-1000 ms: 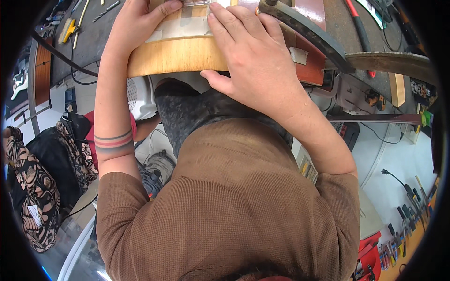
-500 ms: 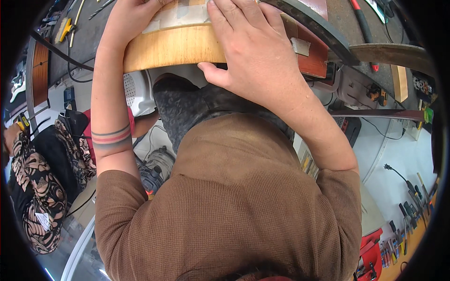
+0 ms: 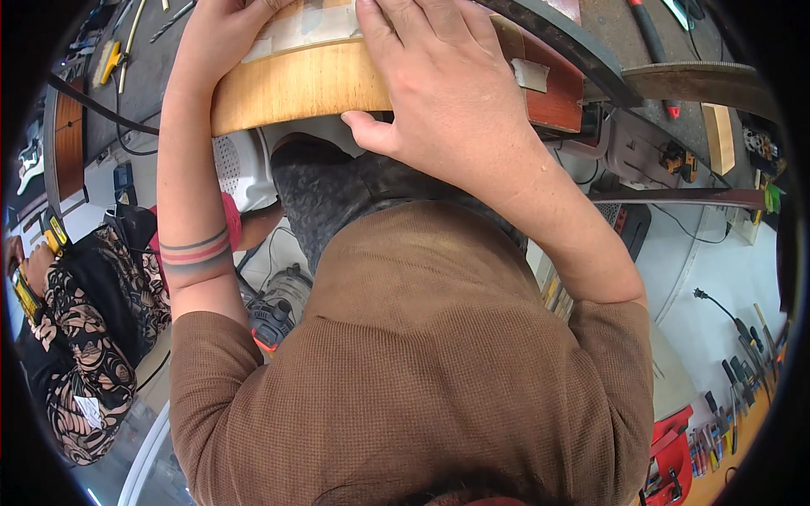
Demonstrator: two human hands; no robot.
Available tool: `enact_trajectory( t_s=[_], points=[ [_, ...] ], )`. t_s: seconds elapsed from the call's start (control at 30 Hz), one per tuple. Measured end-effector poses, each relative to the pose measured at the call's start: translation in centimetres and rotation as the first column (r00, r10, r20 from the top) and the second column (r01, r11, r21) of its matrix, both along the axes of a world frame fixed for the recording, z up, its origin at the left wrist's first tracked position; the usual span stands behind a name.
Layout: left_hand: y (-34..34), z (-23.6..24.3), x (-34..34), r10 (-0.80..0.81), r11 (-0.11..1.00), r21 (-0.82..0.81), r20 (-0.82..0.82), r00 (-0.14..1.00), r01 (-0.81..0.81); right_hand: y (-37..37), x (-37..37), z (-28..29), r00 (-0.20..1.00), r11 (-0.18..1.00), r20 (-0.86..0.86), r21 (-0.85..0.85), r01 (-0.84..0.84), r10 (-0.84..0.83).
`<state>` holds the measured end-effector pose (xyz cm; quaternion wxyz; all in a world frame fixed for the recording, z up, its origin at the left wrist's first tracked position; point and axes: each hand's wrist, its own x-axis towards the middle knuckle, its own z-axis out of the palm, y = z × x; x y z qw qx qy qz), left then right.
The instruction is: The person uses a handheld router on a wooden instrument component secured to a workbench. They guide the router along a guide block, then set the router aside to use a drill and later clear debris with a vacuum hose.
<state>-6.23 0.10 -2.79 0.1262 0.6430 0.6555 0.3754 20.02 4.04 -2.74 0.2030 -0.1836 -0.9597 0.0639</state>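
A wooden body with a curved, light-coloured side (image 3: 295, 91) lies across the bench edge before me. Pale translucent tape (image 3: 308, 32) covers part of its top. My right hand (image 3: 451, 80) rests over its right part, fingers stretched along the top and thumb apart, hanging past the near edge. On the left side of the body is my left hand (image 3: 228, 25), cut off by the upper rim, so most of its fingers are hidden. Beside the right hand sits a reddish-brown wooden piece (image 3: 553, 105) with a torn strip of tape (image 3: 530, 75).
A dark curved bar (image 3: 574, 51) arches by my right hand, meeting a toothed saw blade (image 3: 696, 82). A red-and-black handled tool (image 3: 650, 51) and wood block (image 3: 720, 139) lie beyond. At left are a yellow brush (image 3: 110, 61) and a co-worker's patterned sleeve (image 3: 84, 354) near a yellow tool (image 3: 29, 291).
The view has shifted slightly, moving bench things a little left. Both my hands stay on the wooden body. The co-worker's hands and yellow tool show more fully.
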Motion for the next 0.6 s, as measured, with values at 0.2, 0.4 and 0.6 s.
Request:
enact_trajectory(
  t_s=[0.2, 0.4, 0.6],
  points=[
    [0.0, 0.7, 0.7, 0.031, 0.998, -0.061, -0.010, 0.999, -0.032, 0.0, 0.1, -0.1, 1.000, 1.000, -0.021, 0.020, -0.001, 0.002],
    [0.3, 0.8, 1.2, 0.018, 0.998, -0.055, -0.001, 1.000, -0.018, 0.0, 0.3, -0.3, 1.000, 0.997, 0.010, 0.067, 0.026, -0.026],
    [0.3, -0.4, 0.0, -0.049, 0.999, 0.016, 0.026, 0.998, 0.048, -0.1, 0.2, -0.2, 1.000, 0.997, 0.000, 0.079, 0.023, -0.023]
  ],
)
